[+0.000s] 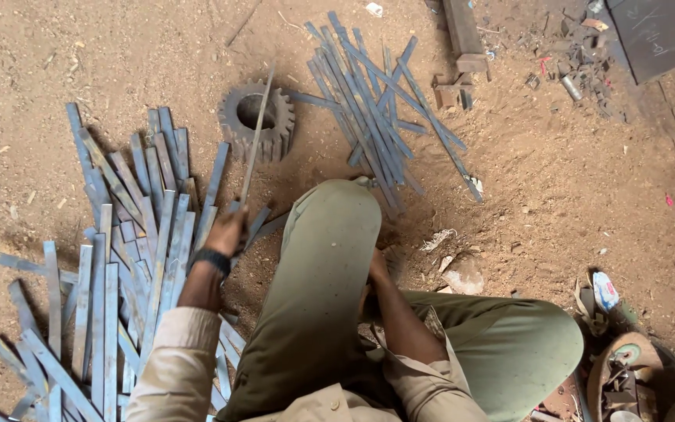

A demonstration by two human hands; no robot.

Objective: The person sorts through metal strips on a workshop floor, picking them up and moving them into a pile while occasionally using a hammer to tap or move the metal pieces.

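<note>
Gripping one long flat metal strip [256, 137], the left hand [226, 232] is closed around its lower end near picture centre; the strip runs up toward 12 o'clock and crosses the hole of a rusty toothed gear wheel [258, 122] lying on the dirt floor [572, 195]. Black wristband [211, 260] on the left wrist. Right hand [375, 270]: lowered behind the raised knee [337, 227] in olive trousers, mostly hidden; whether its fingers are spread or closed cannot be told. Large heap of flat metal strips [119, 266] at 8 to 9 o'clock, just beside the left forearm. Second, smaller bundle of strips [376, 109] at 12 to 1 o'clock, beyond the knee. Dark metal plate [658, 35] at 2 o'clock. Scrap and small tools [626, 375] at 4 o'clock.
</note>
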